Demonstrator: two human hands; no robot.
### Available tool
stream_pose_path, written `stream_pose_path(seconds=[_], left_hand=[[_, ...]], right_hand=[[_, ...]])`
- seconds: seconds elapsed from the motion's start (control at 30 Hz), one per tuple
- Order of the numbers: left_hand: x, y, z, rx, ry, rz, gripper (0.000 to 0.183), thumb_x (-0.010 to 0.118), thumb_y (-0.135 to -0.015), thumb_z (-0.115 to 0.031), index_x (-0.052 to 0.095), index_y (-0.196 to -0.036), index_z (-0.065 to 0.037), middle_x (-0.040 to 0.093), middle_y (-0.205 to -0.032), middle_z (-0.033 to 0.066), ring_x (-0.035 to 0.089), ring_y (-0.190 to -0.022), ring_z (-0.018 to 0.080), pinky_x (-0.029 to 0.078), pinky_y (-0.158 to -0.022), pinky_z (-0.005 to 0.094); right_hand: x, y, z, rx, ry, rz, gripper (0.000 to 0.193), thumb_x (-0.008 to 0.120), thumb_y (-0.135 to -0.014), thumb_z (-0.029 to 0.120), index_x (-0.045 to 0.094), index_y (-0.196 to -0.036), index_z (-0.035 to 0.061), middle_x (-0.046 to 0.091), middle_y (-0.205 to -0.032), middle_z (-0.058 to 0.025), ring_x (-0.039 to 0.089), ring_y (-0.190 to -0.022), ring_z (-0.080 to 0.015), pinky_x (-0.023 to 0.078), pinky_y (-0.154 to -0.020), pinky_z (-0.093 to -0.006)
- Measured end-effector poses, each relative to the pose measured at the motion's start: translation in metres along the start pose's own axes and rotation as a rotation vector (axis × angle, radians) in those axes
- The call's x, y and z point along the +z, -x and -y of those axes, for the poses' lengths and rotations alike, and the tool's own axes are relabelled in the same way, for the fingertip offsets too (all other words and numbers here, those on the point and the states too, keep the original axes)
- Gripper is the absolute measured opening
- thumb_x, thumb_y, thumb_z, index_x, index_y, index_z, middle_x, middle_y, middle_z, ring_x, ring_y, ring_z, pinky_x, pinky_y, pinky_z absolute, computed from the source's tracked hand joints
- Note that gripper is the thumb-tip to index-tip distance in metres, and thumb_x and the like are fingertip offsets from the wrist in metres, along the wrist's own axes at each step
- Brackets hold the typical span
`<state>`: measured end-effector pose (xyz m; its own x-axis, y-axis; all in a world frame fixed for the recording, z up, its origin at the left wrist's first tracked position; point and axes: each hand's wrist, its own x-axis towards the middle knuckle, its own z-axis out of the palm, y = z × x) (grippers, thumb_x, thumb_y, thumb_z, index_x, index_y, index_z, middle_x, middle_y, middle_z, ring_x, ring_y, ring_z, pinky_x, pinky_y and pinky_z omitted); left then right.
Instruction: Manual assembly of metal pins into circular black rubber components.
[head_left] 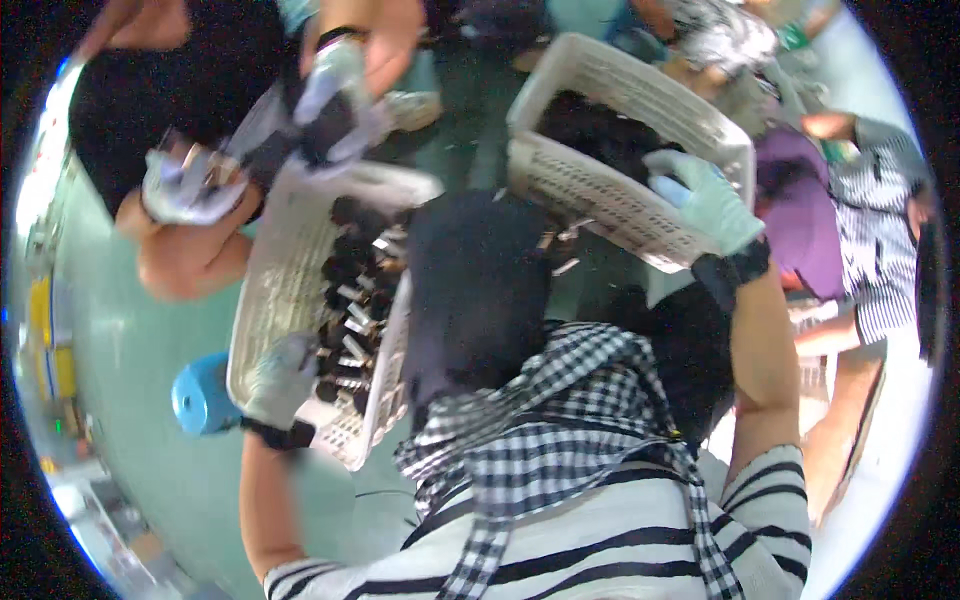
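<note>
- We apparently handle black-and-silver pieces [354, 348]: left hand [280, 385] at left basket [265, 265], right hand [708, 203] at right basket [595, 195].
- We cannot tell what either hand grasps.
- The next move likely calls for fingertip picking.

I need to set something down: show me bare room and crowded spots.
Bare green floor lies between the blue stool and the yellow objects at far left. Crowded: the left basket, with dark pieces and the left hand; the right basket, with a dark heap and the right hand.

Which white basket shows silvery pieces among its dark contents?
The left basket, where the left hand is; the right basket shows only dark contents.
</note>
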<state>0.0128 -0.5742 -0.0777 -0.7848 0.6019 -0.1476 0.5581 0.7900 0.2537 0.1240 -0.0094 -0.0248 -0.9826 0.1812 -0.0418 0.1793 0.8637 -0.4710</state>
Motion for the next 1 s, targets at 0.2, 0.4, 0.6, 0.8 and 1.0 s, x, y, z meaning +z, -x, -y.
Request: stream_pose_path(seconds=[0.2, 0.4, 0.6, 0.8, 1.0], left_hand=[[-0.114, -0.069, -0.163, 0.4, -0.001, -0.345, 0.026, 0.057, -0.077, 0.007, 0.062, -0.101, -0.002, 0.064, -0.101, 0.0153, 0.061, -0.095, 0.0327, 0.047, -0.086, 0.0396], [-0.121, -0.15, -0.297, 0.832, 0.199, -0.46, 0.031, 0.06, -0.073, 0.009, 0.063, -0.101, -0.002, 0.064, -0.1, 0.0134, 0.062, -0.092, 0.0299, 0.048, -0.083, 0.0357], [-0.097, -0.228, -0.38, 0.659, 1.106, -0.004, 0.019, 0.055, -0.092, -0.012, 0.063, -0.105, 0.0, 0.067, -0.1, 0.0056, 0.063, -0.09, 0.0141, 0.049, -0.082, 0.0273], [-0.052, -0.306, -0.358, 0.322, 1.755, 0.346, 0.025, 0.058, -0.091, -0.015, 0.06, -0.112, -0.002, 0.067, -0.102, 0.0114, 0.065, -0.094, 0.0212, 0.051, -0.085, 0.0354], [-0.056, -0.329, -0.362, 0.344, 1.898, 0.191, 0.021, 0.059, -0.091, -0.015, 0.06, -0.107, -0.002, 0.066, -0.093, 0.0068, 0.064, -0.086, 0.0192, 0.053, -0.078, 0.0343]], right_hand=[[-0.022, -0.003, -0.025, -0.055, -0.09, -0.243, 0.034, 0.056, -0.089, 0.027, 0.061, -0.109, 0.001, 0.063, -0.107, -0.0197, 0.058, -0.105, -0.0344, 0.044, -0.092, -0.0397], [-0.037, 0.009, -0.06, 0.011, -0.178, -0.393, 0.032, 0.06, -0.087, 0.027, 0.062, -0.105, 0.0006, 0.065, -0.101, -0.0209, 0.061, -0.099, -0.0346, 0.046, -0.087, -0.0404], [-0.037, 0.011, -0.062, 0.054, -0.143, -0.372, 0.034, 0.058, -0.088, 0.03, 0.062, -0.105, 0.0, 0.064, -0.101, -0.0221, 0.061, -0.098, -0.0378, 0.047, -0.086, -0.0425], [-0.034, 0.003, -0.043, 0.048, -0.284, -0.13, 0.036, 0.057, -0.088, 0.031, 0.062, -0.107, 0.0006, 0.065, -0.1, -0.0224, 0.062, -0.097, -0.0367, 0.048, -0.084, -0.0415], [-0.009, -0.012, -0.056, 0.154, -0.301, 0.212, 0.041, 0.054, -0.086, 0.036, 0.06, -0.11, 0.0029, 0.065, -0.094, -0.0231, 0.063, -0.09, -0.0377, 0.049, -0.081, -0.0424]])
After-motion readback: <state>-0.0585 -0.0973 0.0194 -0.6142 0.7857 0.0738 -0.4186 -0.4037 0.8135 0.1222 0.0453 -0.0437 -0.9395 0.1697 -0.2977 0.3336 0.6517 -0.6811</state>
